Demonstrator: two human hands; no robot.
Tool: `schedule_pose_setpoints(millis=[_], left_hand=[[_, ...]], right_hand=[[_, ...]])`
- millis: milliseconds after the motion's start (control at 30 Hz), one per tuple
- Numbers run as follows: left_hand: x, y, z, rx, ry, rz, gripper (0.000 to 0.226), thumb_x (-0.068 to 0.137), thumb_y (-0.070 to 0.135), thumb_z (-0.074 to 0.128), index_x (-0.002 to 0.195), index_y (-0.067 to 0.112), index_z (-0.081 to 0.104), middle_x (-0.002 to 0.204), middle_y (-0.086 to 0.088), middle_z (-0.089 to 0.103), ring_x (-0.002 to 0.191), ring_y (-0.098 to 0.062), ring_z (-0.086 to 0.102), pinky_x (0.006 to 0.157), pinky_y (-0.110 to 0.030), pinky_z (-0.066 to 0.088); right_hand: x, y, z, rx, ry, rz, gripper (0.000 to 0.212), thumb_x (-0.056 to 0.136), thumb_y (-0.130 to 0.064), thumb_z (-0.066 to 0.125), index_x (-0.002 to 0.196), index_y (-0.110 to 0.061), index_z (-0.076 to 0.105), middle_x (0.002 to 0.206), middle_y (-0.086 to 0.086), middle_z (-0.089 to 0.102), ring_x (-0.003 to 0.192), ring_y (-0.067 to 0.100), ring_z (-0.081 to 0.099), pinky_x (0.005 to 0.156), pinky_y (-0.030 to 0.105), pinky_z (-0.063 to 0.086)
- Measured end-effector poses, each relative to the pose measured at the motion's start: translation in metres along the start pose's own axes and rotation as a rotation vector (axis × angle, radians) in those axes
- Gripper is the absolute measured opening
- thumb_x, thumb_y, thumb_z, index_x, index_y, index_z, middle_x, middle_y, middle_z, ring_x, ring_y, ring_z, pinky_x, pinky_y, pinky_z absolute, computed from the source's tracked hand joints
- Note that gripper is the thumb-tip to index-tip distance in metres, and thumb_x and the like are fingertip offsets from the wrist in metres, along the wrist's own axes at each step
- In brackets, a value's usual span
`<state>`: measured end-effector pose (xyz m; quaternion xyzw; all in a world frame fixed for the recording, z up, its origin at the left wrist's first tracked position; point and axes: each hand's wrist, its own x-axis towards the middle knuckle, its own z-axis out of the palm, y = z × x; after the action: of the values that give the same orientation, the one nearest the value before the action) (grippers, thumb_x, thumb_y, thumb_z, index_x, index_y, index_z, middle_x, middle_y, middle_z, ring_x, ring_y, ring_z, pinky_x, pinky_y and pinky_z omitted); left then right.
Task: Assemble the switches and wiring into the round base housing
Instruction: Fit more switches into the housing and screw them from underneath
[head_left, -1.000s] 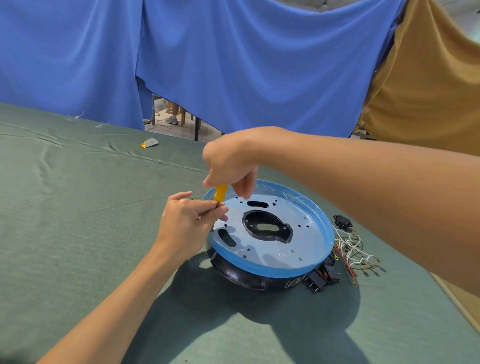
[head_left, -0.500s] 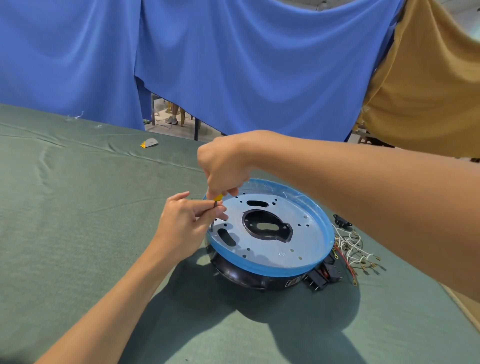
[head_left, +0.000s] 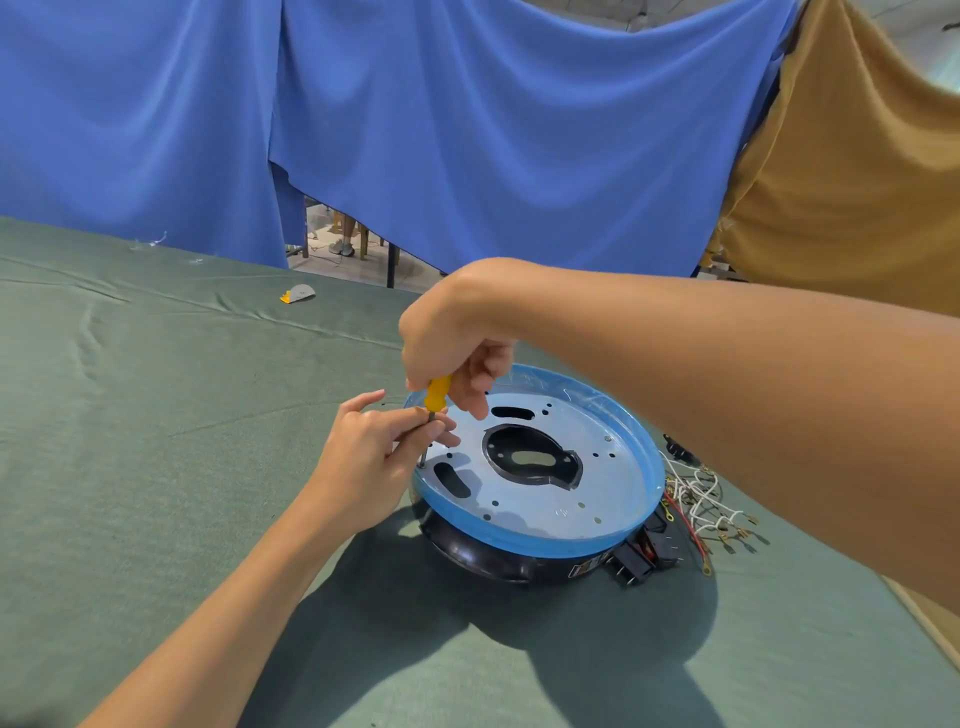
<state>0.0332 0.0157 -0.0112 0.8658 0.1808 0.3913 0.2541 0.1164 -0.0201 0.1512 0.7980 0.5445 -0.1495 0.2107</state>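
Right hand reaches in from the right, forearm crossing above the round base housing, wrist bent down. Its fingers are curled round the top of the yellow screwdriver, which stands near upright. Left hand comes up from bottom left, with thumb and fingertips pinching the screwdriver's metal shaft just above the tip. The index finger is stretched out.

The tip sits at the left edge of the metal plate, which has a blue rim and lies on top of the housing. The housing sits on the green tabletop, right of centre. The switches touch its right side, with the loose wires just beyond.

Versus 0.5 s ago: more yellow handle shows below the right hand. The left-hand pinch is unchanged and the housing has not moved.

The handle top is hidden inside the right hand. Can't tell whether there is a screw at the tip, too small. The plate covers the housing's interior. The right forearm is cut off at the frame edge and overlaps the wires.
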Motion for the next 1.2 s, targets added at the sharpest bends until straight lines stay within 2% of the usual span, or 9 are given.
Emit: schedule_pose_setpoints(millis=[100,200,367,467,633,800,967,1067,1200], left_hand=[[0.002,-0.002,-0.001,-0.025,-0.002,-0.004,0.023,0.098,0.013,0.055,0.095,0.014,0.078,0.101,0.013,0.075,0.106,-0.002,0.065,0.113,-0.03,0.023],[0.002,-0.005,-0.002,-0.043,-0.007,-0.001,0.024,0.099,0.014,0.054,0.093,0.015,0.078,0.099,0.016,0.074,0.104,0.003,0.062,0.112,-0.027,0.022],[0.0,-0.003,0.002,-0.044,0.015,0.004,0.022,0.099,0.015,0.055,0.1,0.018,0.076,0.096,0.017,0.074,0.098,0.002,0.064,0.111,-0.028,0.022],[-0.001,-0.001,0.005,-0.039,0.047,0.019,0.019,0.097,0.016,0.057,0.106,0.018,0.075,0.094,0.013,0.076,0.091,-0.004,0.069,0.109,-0.03,0.025],[0.002,0.0,0.009,-0.065,0.101,-0.003,0.01,0.089,0.015,0.069,0.089,0.015,0.079,0.087,0.014,0.075,0.09,0.0,0.064,0.109,-0.033,0.028],[0.002,-0.001,0.006,-0.109,0.054,-0.03,0.015,0.092,0.017,0.065,0.087,0.019,0.079,0.085,0.008,0.077,0.09,-0.001,0.066,0.111,-0.026,0.025],[0.003,-0.002,0.004,-0.092,0.031,-0.02,0.016,0.092,0.017,0.065,0.084,0.018,0.079,0.088,0.014,0.076,0.091,-0.002,0.066,0.111,-0.026,0.025],[0.003,-0.001,0.005,-0.093,0.023,-0.01,0.016,0.093,0.018,0.064,0.088,0.019,0.079,0.09,0.013,0.076,0.09,-0.005,0.067,0.11,-0.024,0.024],[0.003,-0.002,0.007,-0.11,0.017,0.002,0.014,0.094,0.017,0.063,0.095,0.02,0.077,0.092,0.017,0.075,0.097,0.008,0.063,0.112,-0.029,0.024]], right_hand=[[-0.004,0.002,-0.002,-0.104,0.117,-0.103,0.039,0.093,-0.044,0.058,0.087,-0.006,0.063,0.072,0.007,0.073,0.056,0.016,0.067,0.051,0.023,0.054],[-0.006,0.005,-0.001,-0.286,0.225,-0.261,0.026,0.083,-0.038,0.073,0.078,-0.013,0.065,0.064,-0.004,0.067,0.056,0.014,0.063,0.048,0.021,0.049],[-0.001,0.011,0.009,-0.259,0.28,-0.277,0.029,0.082,-0.027,0.069,0.055,-0.018,0.059,0.051,-0.005,0.053,0.059,0.02,0.05,0.049,0.023,0.039],[-0.001,0.016,0.011,-0.081,0.187,-0.172,0.023,0.085,-0.026,0.065,0.066,-0.013,0.066,0.056,-0.003,0.055,0.051,0.018,0.042,0.044,0.02,0.035],[0.003,0.008,0.01,0.034,0.053,-0.029,0.028,0.094,-0.028,0.058,0.087,-0.004,0.069,0.057,0.0,0.042,0.038,0.015,0.024,0.039,0.019,0.023],[-0.009,0.008,0.009,-0.052,0.121,-0.139,0.022,0.087,-0.027,0.067,0.078,-0.007,0.065,0.064,0.002,0.066,0.049,0.018,0.05,0.044,0.02,0.038],[-0.012,0.004,0.01,-0.431,0.342,-0.343,0.028,0.077,-0.03,0.076,0.061,-0.02,0.055,0.048,-0.009,0.06,0.059,0.014,0.061,0.047,0.02,0.044],[-0.008,0.008,0.011,-0.392,0.317,-0.355,0.035,0.081,-0.024,0.069,0.053,-0.019,0.047,0.035,-0.009,0.051,0.056,0.015,0.057,0.049,0.024,0.044],[-0.002,0.011,0.014,-0.187,0.187,-0.259,0.027,0.087,-0.021,0.061,0.061,-0.013,0.059,0.056,-0.005,0.06,0.049,0.015,0.049,0.044,0.021,0.04]])
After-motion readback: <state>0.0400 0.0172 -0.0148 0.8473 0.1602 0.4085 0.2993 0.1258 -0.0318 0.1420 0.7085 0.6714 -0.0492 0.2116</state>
